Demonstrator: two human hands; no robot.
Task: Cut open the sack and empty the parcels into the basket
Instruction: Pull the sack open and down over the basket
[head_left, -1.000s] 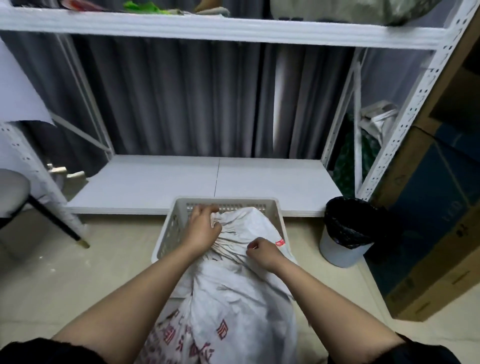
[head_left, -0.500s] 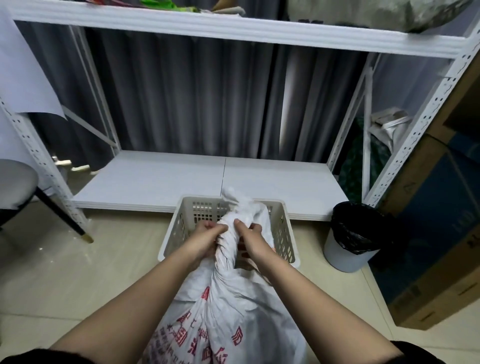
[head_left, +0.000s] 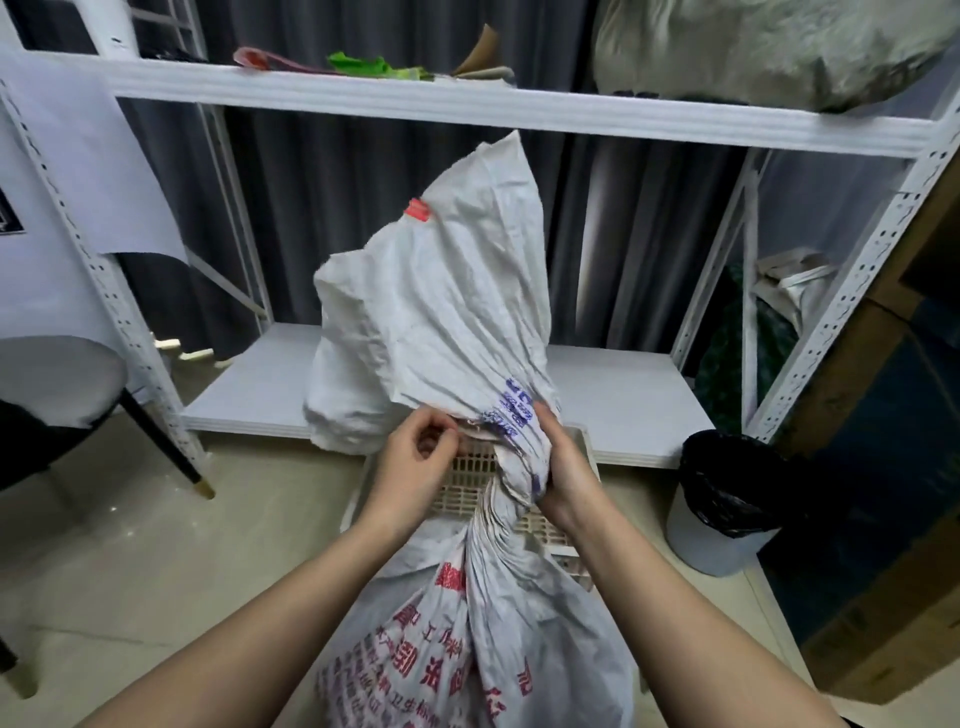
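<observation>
White metal shelving (head_left: 519, 111) stands before dark grey curtains (head_left: 322, 218) on a pale tiled floor (head_left: 156, 561).

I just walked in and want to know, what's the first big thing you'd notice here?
The big white sack with red writing fills the middle, its loose top standing up in front of the dark curtain. The right hand grips its twisted neck while the left hand pinches at it, just above the plastic basket on the floor. A black-lined bin stands at the right.

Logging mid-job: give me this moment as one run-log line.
sack: neck gathered, uncut | right hand: grips neck | left hand: pinches at neck | basket: under sack | parcels: not visible
</observation>
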